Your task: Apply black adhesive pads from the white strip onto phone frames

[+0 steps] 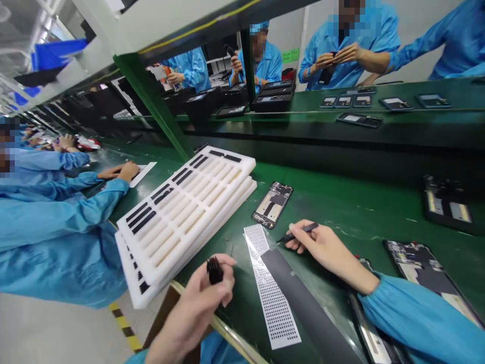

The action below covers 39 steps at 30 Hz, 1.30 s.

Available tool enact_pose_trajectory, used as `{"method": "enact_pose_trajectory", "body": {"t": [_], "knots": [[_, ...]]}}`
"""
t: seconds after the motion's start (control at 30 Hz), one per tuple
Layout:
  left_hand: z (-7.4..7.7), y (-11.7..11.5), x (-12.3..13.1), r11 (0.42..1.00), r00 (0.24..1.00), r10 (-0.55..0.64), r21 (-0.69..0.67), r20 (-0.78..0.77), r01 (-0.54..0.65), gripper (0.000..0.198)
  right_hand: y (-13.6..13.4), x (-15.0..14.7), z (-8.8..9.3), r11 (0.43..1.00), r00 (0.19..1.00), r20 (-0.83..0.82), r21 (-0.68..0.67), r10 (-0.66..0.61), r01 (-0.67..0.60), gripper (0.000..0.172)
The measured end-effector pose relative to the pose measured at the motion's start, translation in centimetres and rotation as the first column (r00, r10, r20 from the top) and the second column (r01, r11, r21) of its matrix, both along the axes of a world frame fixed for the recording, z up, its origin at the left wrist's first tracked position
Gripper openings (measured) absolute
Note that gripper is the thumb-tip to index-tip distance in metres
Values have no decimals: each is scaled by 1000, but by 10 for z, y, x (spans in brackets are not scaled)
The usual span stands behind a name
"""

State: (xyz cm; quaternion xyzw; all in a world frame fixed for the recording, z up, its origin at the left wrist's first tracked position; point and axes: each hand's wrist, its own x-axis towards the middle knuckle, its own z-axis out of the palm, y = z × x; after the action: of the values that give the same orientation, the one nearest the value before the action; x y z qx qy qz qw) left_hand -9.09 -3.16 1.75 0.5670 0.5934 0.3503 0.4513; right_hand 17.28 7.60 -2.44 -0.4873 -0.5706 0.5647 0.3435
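My left hand (202, 298) is closed around a small black ridged piece (214, 270) near the table edge; whether it is one part or several stacked strips I cannot tell. My right hand (316, 247) pinches black tweezers (303, 231), their tips pointing left at the top of a sticker sheet. That white sheet (273, 298) carries rows of small black dots. A dark grey strip (299, 293) lies partly over it. Just beyond the tips rests an opened phone (273, 203) with its inner board and battery area showing.
White foam trays (182, 212) are stacked at the left, the top one partly filled with black strips. More opened phones (424, 273) lie at the right. A green post (151, 101) and a raised shelf stand ahead. Co-workers in blue sit left and opposite.
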Motion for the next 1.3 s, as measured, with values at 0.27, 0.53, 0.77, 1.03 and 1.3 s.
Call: {"method": "enact_pose_trajectory", "body": {"t": [0.27, 0.53, 0.77, 1.03, 1.3], "knots": [[-42, 32, 22, 939, 856, -320, -17, -406, 343, 77, -8, -4, -16, 997, 994, 89, 28, 69, -72, 44], [-38, 33, 37, 985, 972, -162, 32, -171, 170, 26, -20, -2, 14, 996, 993, 84, 53, -79, 75, 48], [-23, 32, 80, 959, 511, 191, -270, 838, 86, 45, -48, -2, 29, 943, 954, 117, 226, -275, 244, 40], [-22, 38, 88, 967, 397, 157, -223, 904, 127, 38, -53, 1, 31, 923, 940, 182, 314, -289, 223, 26], [-21, 38, 90, 956, 419, 216, -278, 882, 92, 32, -68, -5, 27, 916, 914, 190, 264, -358, 304, 24]]}}
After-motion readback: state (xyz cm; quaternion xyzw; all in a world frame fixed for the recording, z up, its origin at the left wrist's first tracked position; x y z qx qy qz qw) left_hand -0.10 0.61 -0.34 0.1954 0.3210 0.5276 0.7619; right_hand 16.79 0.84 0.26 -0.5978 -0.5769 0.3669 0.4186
